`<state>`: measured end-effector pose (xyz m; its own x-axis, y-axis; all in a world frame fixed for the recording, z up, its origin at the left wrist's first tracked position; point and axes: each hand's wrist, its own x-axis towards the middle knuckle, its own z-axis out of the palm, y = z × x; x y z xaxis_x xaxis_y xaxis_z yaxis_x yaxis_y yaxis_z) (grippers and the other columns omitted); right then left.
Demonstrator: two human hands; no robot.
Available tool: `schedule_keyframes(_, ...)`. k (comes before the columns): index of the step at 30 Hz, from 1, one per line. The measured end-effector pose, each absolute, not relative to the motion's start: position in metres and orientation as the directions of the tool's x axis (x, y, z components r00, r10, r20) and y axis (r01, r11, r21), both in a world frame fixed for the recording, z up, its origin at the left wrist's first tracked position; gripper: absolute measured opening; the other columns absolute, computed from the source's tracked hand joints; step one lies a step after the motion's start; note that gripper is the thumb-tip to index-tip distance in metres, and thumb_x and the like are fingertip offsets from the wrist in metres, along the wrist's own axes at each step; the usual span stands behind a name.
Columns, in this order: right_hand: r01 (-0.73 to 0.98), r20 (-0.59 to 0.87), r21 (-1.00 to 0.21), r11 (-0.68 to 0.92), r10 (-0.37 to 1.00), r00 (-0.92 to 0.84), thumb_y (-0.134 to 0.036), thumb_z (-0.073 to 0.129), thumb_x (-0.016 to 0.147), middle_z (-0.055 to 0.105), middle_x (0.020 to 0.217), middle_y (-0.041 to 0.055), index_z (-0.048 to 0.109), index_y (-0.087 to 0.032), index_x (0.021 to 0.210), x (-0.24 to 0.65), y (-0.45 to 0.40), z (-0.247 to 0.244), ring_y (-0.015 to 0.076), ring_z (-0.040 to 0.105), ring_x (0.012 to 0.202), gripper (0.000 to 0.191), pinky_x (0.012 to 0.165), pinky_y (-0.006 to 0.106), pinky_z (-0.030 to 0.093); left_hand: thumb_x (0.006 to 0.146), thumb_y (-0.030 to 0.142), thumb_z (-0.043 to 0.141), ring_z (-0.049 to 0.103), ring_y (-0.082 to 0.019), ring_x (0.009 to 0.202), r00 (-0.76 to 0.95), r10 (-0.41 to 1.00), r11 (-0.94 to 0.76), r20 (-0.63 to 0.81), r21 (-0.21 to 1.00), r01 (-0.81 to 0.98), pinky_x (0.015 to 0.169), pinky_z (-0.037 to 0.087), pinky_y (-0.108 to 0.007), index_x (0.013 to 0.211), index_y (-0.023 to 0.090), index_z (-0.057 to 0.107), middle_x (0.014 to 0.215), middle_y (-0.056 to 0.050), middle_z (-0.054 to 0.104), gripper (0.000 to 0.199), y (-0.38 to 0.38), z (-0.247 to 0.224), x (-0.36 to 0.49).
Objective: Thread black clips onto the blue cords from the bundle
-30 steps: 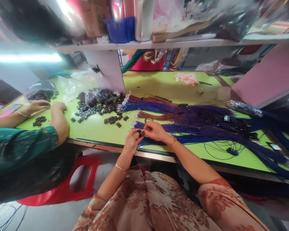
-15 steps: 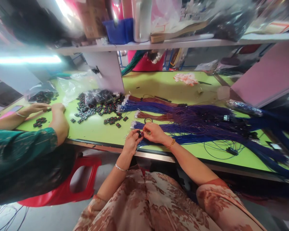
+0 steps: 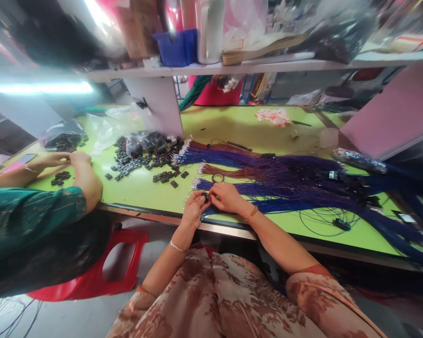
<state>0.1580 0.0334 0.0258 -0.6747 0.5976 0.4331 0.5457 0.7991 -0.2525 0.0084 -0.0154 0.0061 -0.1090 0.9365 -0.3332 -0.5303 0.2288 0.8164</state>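
Note:
Near the table's front edge, my left hand [image 3: 194, 206] pinches a small black part [image 3: 206, 197]. My right hand [image 3: 227, 197] meets it from the right with its fingers closed at the same part; whatever lies between those fingertips is too small to name. Behind and beside my hands stretch bundles of blue wires [image 3: 229, 158] and brown wires [image 3: 229, 172], their pale tips to the left. A dark ring [image 3: 218, 178] lies just behind my right hand. Black connectors [image 3: 165, 176] with red marks are scattered left of the wires.
Another person's hands [image 3: 80, 158] work at the table's left. A shelf [image 3: 254, 67] holding a blue bin [image 3: 178, 47] crosses above. Clear bags [image 3: 105, 124] and a pink-white heap [image 3: 273, 117] lie farther back. A red stool [image 3: 127, 267] stands below.
My right hand's fingers have drawn closer to my left hand at the black part. The other person's hands have come closer together. The view has shifted slightly.

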Motion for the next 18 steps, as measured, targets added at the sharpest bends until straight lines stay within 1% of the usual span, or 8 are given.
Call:
schedule_keyframes(4, 0.560, 0.414, -0.253, 0.789, 0.612, -0.674, -0.020, 0.049, 0.082, 0.059, 0.073, 0.0071, 0.058, -0.016, 0.075, 0.155, 0.034, 0.023, 0.0178, 0.049, 0.070, 0.012, 0.065, 0.029, 0.033, 0.068, 0.016, 0.070, 0.062, -0.012, 0.075, -0.107, 0.933, 0.242, -0.343, 0.821, -0.517, 0.084, 0.051, -0.035, 0.087, 0.016, 0.059, 0.078, -0.002, 0.064, 0.023, -0.015, 0.006, 0.009)
schedule_keyframes(7, 0.582, 0.390, -0.257, 0.771, 0.634, -0.668, -0.020, 0.050, 0.081, 0.060, 0.073, 0.0074, 0.058, -0.016, 0.074, 0.155, 0.034, 0.023, 0.0178, 0.050, 0.069, 0.012, 0.065, 0.029, 0.033, 0.067, 0.018, 0.072, 0.062, -0.012, 0.077, -0.106, 0.935, 0.248, -0.340, 0.835, -0.492, 0.083, 0.051, -0.033, 0.087, 0.016, 0.059, 0.082, -0.003, 0.065, 0.024, -0.016, 0.006, 0.011)
schedule_keyframes(10, 0.561, 0.344, -0.315, 0.765, 0.643, -0.684, -0.023, 0.051, 0.082, 0.062, 0.074, 0.0055, 0.060, -0.016, 0.081, 0.158, 0.034, 0.028, 0.0167, 0.052, 0.069, 0.011, 0.067, 0.029, 0.034, 0.068, 0.019, 0.072, 0.062, -0.012, 0.077, -0.108, 0.938, 0.241, -0.331, 0.841, -0.485, 0.085, 0.051, -0.034, 0.089, 0.017, 0.058, 0.083, -0.002, 0.064, 0.025, -0.017, 0.007, 0.011)
schedule_keyframes(13, 0.491, 0.317, -0.367, 0.790, 0.602, -0.733, -0.025, 0.055, 0.082, 0.064, 0.072, 0.0028, 0.062, -0.018, 0.084, 0.164, 0.036, 0.038, 0.0152, 0.053, 0.067, 0.010, 0.071, 0.029, 0.036, 0.071, 0.021, 0.070, 0.063, -0.012, 0.079, -0.108, 0.943, 0.223, -0.315, 0.839, -0.497, 0.088, 0.050, -0.036, 0.092, 0.017, 0.057, 0.085, -0.002, 0.063, 0.024, -0.017, 0.007, 0.011)
schedule_keyframes(15, 0.450, 0.368, -0.408, 0.794, 0.595, -0.715, -0.024, 0.053, 0.084, 0.064, 0.071, 0.0028, 0.062, -0.018, 0.079, 0.171, 0.038, 0.048, 0.0147, 0.054, 0.067, 0.011, 0.069, 0.028, 0.038, 0.074, 0.024, 0.068, 0.064, -0.013, 0.083, -0.110, 0.944, 0.218, -0.310, 0.840, -0.496, 0.092, 0.049, -0.038, 0.096, 0.017, 0.056, 0.094, -0.004, 0.062, 0.026, -0.018, 0.007, 0.011)
schedule_keyframes(16, 0.445, 0.425, -0.443, 0.779, 0.619, -0.660, -0.024, 0.052, 0.085, 0.064, 0.072, 0.0031, 0.062, -0.018, 0.078, 0.178, 0.040, 0.053, 0.0145, 0.055, 0.067, 0.014, 0.068, 0.027, 0.039, 0.075, 0.025, 0.068, 0.065, -0.014, 0.087, -0.115, 0.945, 0.215, -0.306, 0.847, -0.487, 0.094, 0.048, -0.039, 0.099, 0.018, 0.056, 0.100, -0.005, 0.062, 0.028, -0.019, 0.006, 0.012)
schedule_keyframes(17, 0.452, 0.496, -0.483, 0.750, 0.660, -0.565, -0.025, 0.050, 0.087, 0.065, 0.074, 0.0034, 0.063, -0.018, 0.079, 0.186, 0.043, 0.058, 0.0143, 0.056, 0.068, 0.016, 0.067, 0.027, 0.041, 0.075, 0.027, 0.068, 0.065, -0.015, 0.090, -0.122, 0.947, 0.209, -0.297, 0.858, -0.469, 0.096, 0.047, -0.039, 0.101, 0.018, 0.055, 0.106, -0.007, 0.060, 0.030, -0.021, 0.005, 0.013)
schedule_keyframes(18, 0.474, 0.568, -0.523, 0.708, 0.705, -0.425, -0.027, 0.050, 0.088, 0.065, 0.076, 0.0037, 0.063, -0.018, 0.082, 0.198, 0.047, 0.063, 0.0142, 0.057, 0.068, 0.017, 0.066, 0.026, 0.042, 0.075, 0.028, 0.068, 0.065, -0.017, 0.094, -0.132, 0.951, 0.196, -0.280, 0.875, -0.442, 0.098, 0.046, -0.040, 0.103, 0.018, 0.055, 0.111, -0.008, 0.059, 0.032, -0.022, 0.003, 0.015)
